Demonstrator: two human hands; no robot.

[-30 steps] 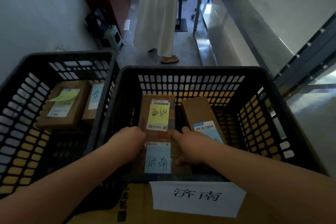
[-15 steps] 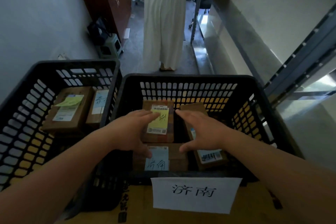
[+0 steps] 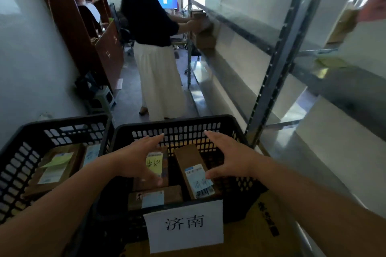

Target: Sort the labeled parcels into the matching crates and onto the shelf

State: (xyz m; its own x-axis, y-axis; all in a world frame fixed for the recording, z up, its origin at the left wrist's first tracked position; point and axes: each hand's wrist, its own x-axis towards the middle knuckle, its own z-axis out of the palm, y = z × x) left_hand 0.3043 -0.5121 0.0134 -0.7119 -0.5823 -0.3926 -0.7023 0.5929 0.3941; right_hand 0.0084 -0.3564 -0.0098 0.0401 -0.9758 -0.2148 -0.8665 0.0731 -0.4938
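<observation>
A: Which way do the parcels in the crate [image 3: 234,123] run?

B: Three brown ones. The yellow-note parcel [image 3: 158,165] and the right parcel [image 3: 194,171] have their long axes running from the near wall toward the far wall, the right one skewed a little leftward at its far end. The near parcel [image 3: 155,196] lies crosswise along the near wall, behind the paper sign [image 3: 184,225].

A: And the grip?

B: Both hands are spread over the crate with fingers straight, holding nothing. The left hand [image 3: 139,158] hangs over the left edge of the yellow-note parcel; the right hand [image 3: 227,157] is beside the right parcel, thumb over its blue label. Whether either touches cardboard, I cannot tell.

A: Anything hard to read?

B: The handwriting on the labels is blurred. The left crate [image 3: 62,125] holds more labelled parcels, cut off by the left forearm. The shelf [image 3: 282,56] stands at right. Another person [image 3: 154,52] stands beyond, handling boxes.
</observation>
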